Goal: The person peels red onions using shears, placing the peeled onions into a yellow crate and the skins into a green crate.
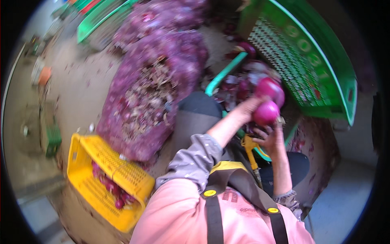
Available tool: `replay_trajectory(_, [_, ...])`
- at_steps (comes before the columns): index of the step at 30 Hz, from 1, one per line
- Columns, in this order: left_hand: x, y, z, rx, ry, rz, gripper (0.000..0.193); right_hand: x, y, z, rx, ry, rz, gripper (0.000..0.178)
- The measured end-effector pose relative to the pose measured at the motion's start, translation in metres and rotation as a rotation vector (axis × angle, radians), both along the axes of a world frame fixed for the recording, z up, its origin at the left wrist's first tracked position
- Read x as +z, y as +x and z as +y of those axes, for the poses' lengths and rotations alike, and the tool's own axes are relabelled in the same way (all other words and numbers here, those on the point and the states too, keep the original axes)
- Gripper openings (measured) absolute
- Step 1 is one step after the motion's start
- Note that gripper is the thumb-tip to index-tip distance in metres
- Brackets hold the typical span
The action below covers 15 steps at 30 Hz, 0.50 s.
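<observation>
My left hand (248, 109) is closed around red onions in front of my lap. One bright, smooth red onion (266, 113) sits at its fingertips, and a larger red onion (271, 90) shows just beyond it. Just below the nearer onion is my right hand (269, 140), its fingers bent but apart; blur hides whether they touch it. A small pale bit (280, 120) shows by that thumb; its kind is unclear. Between my forearms stands a yellow tool (250, 152). Beyond my hands lies a pile of red onions and loose skins (239, 86).
A green perforated crate (300, 61) leans at the right, with a green bar (225, 73) near the pile. Purple mesh sacks (178, 53) lie ahead-left, with dry skins (148, 97) on top. A yellow crate (111, 152) with red onions stands at my left; another green crate (95, 22) is farther off.
</observation>
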State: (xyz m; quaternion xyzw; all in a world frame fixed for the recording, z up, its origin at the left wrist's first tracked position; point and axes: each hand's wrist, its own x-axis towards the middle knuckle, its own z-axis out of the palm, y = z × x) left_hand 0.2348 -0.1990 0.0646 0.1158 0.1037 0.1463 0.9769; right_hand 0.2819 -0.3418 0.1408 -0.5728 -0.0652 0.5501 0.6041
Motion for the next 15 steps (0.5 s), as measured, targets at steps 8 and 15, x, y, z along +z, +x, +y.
replay_trajectory(8, [-0.028,0.016,-0.008,0.221,0.163,0.314,0.014,-0.001,-0.017,0.012,0.191,-0.010,-1.106,0.066])
replay_trajectory(15, [0.044,-0.040,-0.004,-0.190,-0.218,-0.164,0.055,0.049,-0.024,0.025,0.247,0.109,-1.239,0.073])
